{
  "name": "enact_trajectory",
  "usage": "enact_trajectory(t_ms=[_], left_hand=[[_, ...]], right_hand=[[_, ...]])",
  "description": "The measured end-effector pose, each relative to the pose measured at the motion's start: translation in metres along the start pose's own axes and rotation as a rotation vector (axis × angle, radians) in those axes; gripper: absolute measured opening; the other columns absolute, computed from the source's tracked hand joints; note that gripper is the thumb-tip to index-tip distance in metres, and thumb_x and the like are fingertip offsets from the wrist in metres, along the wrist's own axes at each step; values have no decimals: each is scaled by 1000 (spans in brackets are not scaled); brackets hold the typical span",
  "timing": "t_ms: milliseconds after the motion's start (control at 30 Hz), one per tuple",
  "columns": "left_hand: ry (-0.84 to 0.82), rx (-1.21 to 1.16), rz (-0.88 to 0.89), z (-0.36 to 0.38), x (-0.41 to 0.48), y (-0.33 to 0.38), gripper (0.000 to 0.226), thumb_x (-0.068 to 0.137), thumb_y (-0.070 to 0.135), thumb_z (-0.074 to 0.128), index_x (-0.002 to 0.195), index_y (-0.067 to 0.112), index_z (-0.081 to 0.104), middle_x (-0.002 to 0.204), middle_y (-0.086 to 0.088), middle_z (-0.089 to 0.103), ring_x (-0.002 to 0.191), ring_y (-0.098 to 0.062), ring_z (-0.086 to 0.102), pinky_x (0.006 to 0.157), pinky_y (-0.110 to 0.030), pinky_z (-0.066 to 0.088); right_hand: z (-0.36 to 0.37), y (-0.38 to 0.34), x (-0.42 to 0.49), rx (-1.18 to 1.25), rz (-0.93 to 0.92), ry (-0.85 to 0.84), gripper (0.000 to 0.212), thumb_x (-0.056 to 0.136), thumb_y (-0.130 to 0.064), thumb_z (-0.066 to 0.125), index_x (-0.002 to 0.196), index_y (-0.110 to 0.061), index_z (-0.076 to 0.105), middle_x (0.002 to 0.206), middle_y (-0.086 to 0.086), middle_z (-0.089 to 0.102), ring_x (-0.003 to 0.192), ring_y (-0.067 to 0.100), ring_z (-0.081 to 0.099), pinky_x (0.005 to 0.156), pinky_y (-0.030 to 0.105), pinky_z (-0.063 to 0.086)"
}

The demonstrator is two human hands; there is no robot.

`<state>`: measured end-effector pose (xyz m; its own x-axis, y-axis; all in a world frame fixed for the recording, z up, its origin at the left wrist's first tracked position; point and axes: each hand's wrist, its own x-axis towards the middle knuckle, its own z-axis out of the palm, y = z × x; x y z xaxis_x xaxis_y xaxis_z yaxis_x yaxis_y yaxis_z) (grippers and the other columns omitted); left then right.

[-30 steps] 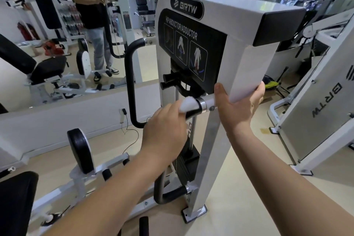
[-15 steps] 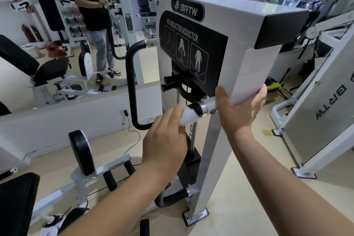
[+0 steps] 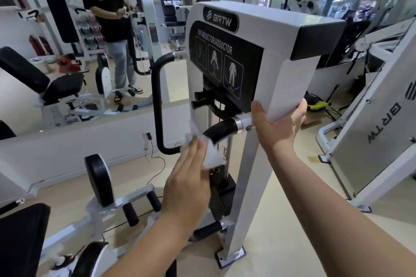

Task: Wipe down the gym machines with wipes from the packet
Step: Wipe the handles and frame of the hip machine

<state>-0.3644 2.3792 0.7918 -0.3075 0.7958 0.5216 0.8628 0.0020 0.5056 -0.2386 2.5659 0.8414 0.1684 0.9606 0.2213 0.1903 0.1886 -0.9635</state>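
Pressing with straight, flat fingers, your left hand (image 3: 188, 180) holds the one white wipe (image 3: 211, 156) against the black grip (image 3: 221, 129) on the machine (image 3: 290, 87). The wipe is bunched over the grip's lower stretch, with a corner sticking out above your fingertips. Your right hand (image 3: 278, 125) grasps the lower corner of the machine's white housing, with the thumb on the front face and the fingers wrapped round the far side. The grip's chrome collar sits just beside that thumb. Above it, the black panel (image 3: 249, 63) carries three figure diagrams. One black bar (image 3: 157, 105) curves down along the machine's left edge. A second machine (image 3: 382, 132) stands to your right, and a mirror (image 3: 67, 123) on your left shows one standing person (image 3: 110, 18).
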Motion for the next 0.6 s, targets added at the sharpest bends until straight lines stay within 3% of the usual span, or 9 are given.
enact_trajectory(t_ms=[33, 100, 133, 200, 267, 333, 400, 467, 600], left_hand=[[-19, -60, -46, -5, -19, -5, 63, 96, 2, 48, 153, 29, 46, 152, 10, 53, 142, -9, 47, 116, -32, 42], [-39, -206, -224, -19, -45, 1, 42, 103, 12, 44, 111, 46, 67, 97, 27, 71, 90, 2, 65, 76, -21, 54], [-71, -287, -303, -25, -51, 9, 35, 105, 21, 38, 91, 37, 66, 74, 18, 64, 66, -4, 57, 59, -22, 44], [-25, -442, -487, -34, -45, 23, 41, 107, 34, 35, 81, 18, 63, 54, 6, 44, 49, -7, 38, 51, -28, 33], [-1, -632, -730, -37, -30, 26, 46, 106, 44, 42, 90, 8, 66, 59, 7, 50, 56, -10, 47, 60, -24, 41], [-101, -880, -853, -38, -18, 26, 41, 103, 49, 52, 105, 13, 72, 87, -5, 74, 84, -24, 70, 88, -35, 55], [-190, -1106, -855, -45, -14, 34, 24, 103, 32, 60, 114, 15, 72, 108, -12, 77, 104, -33, 73, 97, -49, 56], [-268, -1216, -834, -50, -12, 41, 23, 103, 18, 58, 120, 10, 69, 112, -16, 77, 106, -34, 74, 93, -48, 58], [-321, -1029, -786, -43, -6, 42, 22, 105, 24, 56, 117, 13, 72, 106, -8, 79, 101, -26, 76, 94, -47, 59]], right_hand=[[-2, -2, -1, -8, 13, -5, 125, 66, -67, 79, 161, -31, 6, 153, -3, 29, 143, 25, 32, 119, 55, 33], [-7, -7, -7, -17, 58, -10, 125, 67, -68, 80, 162, -31, 6, 157, -2, 24, 146, 26, 29, 120, 55, 32], [-10, -9, -16, -1, 80, -10, 124, 69, -68, 80, 161, -31, 7, 158, -2, 21, 147, 27, 28, 120, 54, 32], [-17, -9, -50, 57, 74, 21, 114, 76, -63, 81, 160, -29, 13, 151, -4, 22, 144, 24, 29, 120, 48, 33], [-25, -4, -95, 106, 90, 11, 81, 86, -49, 78, 149, -27, 32, 139, -4, 36, 129, 18, 43, 109, 42, 48], [-31, 1, -133, 131, 247, -240, 45, 93, -49, 71, 128, -25, 55, 126, -2, 59, 113, 14, 59, 86, 31, 58], [-40, 2, -149, 213, 523, -667, 52, 91, -68, 59, 120, -26, 70, 124, -3, 70, 117, 18, 66, 100, 41, 52], [-48, 6, -148, 412, 671, -908, 58, 97, -68, 46, 127, -27, 73, 135, 5, 68, 127, 26, 64, 115, 49, 41], [-52, 11, -143, 482, 705, -874, 50, 106, -54, 44, 139, -22, 64, 140, 11, 65, 133, 28, 59, 116, 47, 39]])
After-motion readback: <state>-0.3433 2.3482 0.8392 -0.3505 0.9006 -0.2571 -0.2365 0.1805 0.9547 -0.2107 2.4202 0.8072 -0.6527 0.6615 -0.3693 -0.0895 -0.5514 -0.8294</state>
